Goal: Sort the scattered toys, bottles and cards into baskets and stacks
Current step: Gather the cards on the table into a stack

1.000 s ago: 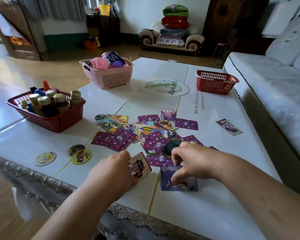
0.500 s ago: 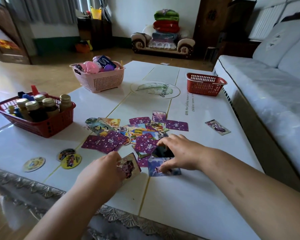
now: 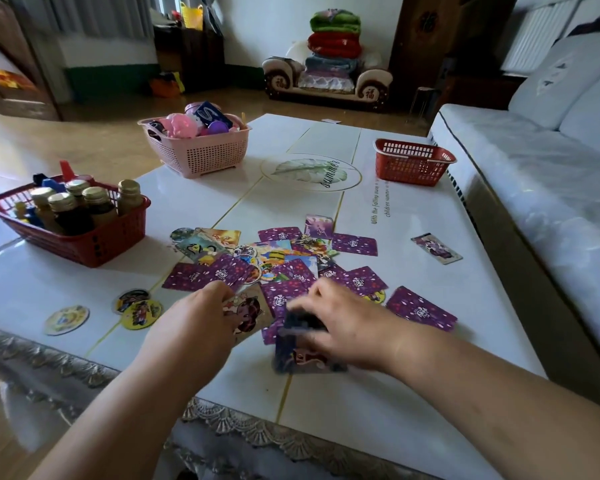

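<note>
- Head view: the person's left hand (image 3: pixel 201 323) pinches a face-up pony card (image 3: pixel 248 315), apparently kept aside for stacking.
- Right hand (image 3: pixel 340 323), blurred, closes on a small card stack (image 3: pixel 302 355) beneath it.
- Scattered cards (image 3: pixel 284 261) lie just beyond both grips.

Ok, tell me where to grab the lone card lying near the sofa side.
The lone card lies flat, clear of the pile. Probably best: come from above with the right hand, press a short edge, slide it to the table edge, then pinch.
</note>
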A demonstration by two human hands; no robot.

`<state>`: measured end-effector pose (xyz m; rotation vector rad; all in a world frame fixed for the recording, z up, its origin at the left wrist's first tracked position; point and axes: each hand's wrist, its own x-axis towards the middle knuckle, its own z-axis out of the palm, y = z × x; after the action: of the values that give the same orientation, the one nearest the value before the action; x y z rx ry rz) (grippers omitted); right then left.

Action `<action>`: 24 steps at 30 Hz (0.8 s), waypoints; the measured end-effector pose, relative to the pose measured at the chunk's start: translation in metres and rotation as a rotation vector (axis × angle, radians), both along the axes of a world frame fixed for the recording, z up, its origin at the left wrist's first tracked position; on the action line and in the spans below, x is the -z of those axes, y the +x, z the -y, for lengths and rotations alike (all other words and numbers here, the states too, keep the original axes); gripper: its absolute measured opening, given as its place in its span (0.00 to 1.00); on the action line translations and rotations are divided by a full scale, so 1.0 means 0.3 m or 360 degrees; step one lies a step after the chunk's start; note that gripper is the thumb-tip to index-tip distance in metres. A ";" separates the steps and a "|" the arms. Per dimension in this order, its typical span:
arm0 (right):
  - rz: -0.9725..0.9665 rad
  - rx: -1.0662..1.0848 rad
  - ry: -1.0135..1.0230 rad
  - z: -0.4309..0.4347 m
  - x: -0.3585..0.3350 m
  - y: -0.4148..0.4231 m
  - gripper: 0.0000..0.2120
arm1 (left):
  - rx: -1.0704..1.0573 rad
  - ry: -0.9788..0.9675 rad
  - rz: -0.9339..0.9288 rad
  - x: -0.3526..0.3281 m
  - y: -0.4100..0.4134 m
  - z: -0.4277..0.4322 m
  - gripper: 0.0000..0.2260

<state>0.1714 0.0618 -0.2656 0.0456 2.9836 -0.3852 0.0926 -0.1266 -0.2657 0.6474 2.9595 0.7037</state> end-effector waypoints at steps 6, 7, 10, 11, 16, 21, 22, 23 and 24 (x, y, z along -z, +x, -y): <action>0.0285 0.0453 0.0017 -0.066 -0.030 -0.078 0.34 | 0.0121 0.0063 0.0007 0.015 0.039 -0.083 0.03; 0.0298 0.0478 -0.0034 -0.069 -0.027 -0.082 0.29 | 0.0138 0.0063 0.0007 0.020 0.040 -0.093 0.03; 0.0309 0.0464 -0.0060 -0.066 -0.023 -0.089 0.22 | 0.0125 0.0077 0.0007 0.027 0.033 -0.096 0.03; 0.0318 0.0474 -0.0071 -0.068 -0.021 -0.089 0.24 | 0.0119 0.0087 -0.0002 0.026 0.032 -0.095 0.02; 0.0258 0.0548 -0.0132 -0.080 -0.033 -0.063 0.26 | 0.0111 0.0109 -0.0032 0.019 0.025 -0.092 0.03; -0.0059 0.0722 -0.0839 -0.113 -0.067 -0.020 0.12 | 0.0069 0.0155 -0.0032 0.009 0.018 -0.077 0.04; -0.0145 0.0786 -0.0950 -0.123 -0.073 -0.011 0.11 | 0.0060 0.0145 -0.0033 0.008 0.016 -0.069 0.04; -0.0211 0.0839 -0.1028 -0.134 -0.083 0.002 0.11 | 0.0046 0.0144 -0.0031 0.006 0.013 -0.066 0.03; -0.0236 0.0866 -0.1135 -0.143 -0.088 0.015 0.11 | 0.0030 0.0145 -0.0028 0.005 0.010 -0.061 0.03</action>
<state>0.1759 0.1046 -0.2390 0.7785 2.7262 -1.5280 0.0955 -0.1082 -0.2674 0.6899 2.9476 0.8400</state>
